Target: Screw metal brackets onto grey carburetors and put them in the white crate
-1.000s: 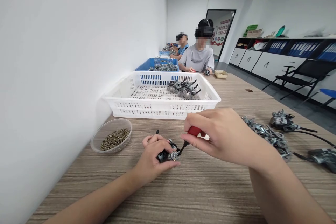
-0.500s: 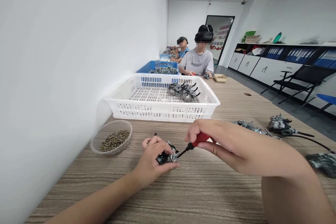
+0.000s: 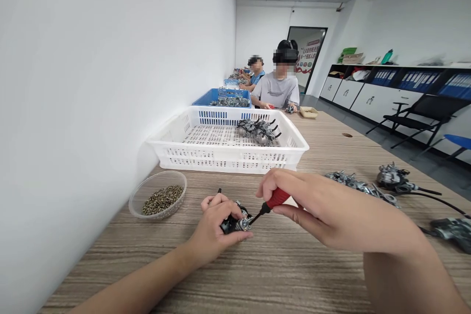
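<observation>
My left hand (image 3: 215, 228) grips a small black and silver metal part (image 3: 235, 222) against the wooden table (image 3: 279, 265). My right hand (image 3: 331, 213) holds a screwdriver with a red handle (image 3: 276, 198); its dark tip touches the part's right side. A clear round bowl of small screws (image 3: 158, 200) sits to the left of my hands. Behind them stands a white plastic basket (image 3: 228, 152) with several finished metal parts at its far right.
Several metal parts and black cables (image 3: 397, 189) lie on the table to my right. A blue basket (image 3: 222, 98) stands behind the white one. Two other people sit further along the table. A white wall runs along the left; cabinets and chairs stand at right.
My right hand has lowered and flattened, bringing the screwdriver to a shallower angle on the part. My left hand has kept its hold. The camera has tilted slightly.
</observation>
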Action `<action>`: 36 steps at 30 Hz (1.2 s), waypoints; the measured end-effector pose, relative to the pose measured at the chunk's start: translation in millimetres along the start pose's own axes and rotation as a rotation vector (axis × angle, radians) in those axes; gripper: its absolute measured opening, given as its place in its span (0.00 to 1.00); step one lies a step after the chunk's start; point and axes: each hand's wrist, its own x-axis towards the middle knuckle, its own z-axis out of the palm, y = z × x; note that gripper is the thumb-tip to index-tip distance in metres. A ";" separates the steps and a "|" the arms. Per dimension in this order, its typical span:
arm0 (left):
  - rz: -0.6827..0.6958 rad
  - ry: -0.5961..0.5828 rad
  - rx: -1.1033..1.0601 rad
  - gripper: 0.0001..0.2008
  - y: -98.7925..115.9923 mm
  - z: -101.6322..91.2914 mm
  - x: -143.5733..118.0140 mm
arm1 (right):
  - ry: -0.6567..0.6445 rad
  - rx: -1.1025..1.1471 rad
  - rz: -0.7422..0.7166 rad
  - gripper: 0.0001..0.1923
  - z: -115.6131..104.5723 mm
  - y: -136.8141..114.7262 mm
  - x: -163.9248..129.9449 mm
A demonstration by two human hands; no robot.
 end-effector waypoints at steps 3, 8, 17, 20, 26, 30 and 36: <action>-0.024 0.006 -0.004 0.20 0.6 0.9 -0.4 | 0.054 -0.022 -0.048 0.07 3.2 4.3 7.2; -0.028 0.015 -0.026 0.20 0.7 1.6 -0.5 | 0.178 -0.153 -0.149 0.09 9.2 15.3 19.5; -0.037 0.018 0.002 0.20 0.0 1.5 -1.0 | 0.254 -0.340 -0.013 0.18 14.4 1.0 15.0; -0.036 0.007 0.000 0.20 1.2 1.0 -0.2 | 0.156 -0.220 -0.011 0.08 9.1 -7.6 6.3; -0.059 0.006 -0.016 0.21 2.2 1.6 0.0 | 0.072 -0.208 -0.074 0.21 12.9 -3.0 3.6; -0.062 0.009 -0.025 0.21 2.6 0.4 0.3 | 0.184 -0.263 -0.083 0.11 15.9 0.9 11.1; -0.059 0.007 -0.017 0.20 2.9 -0.5 0.6 | 0.351 -0.394 -0.120 0.12 17.2 -1.3 15.5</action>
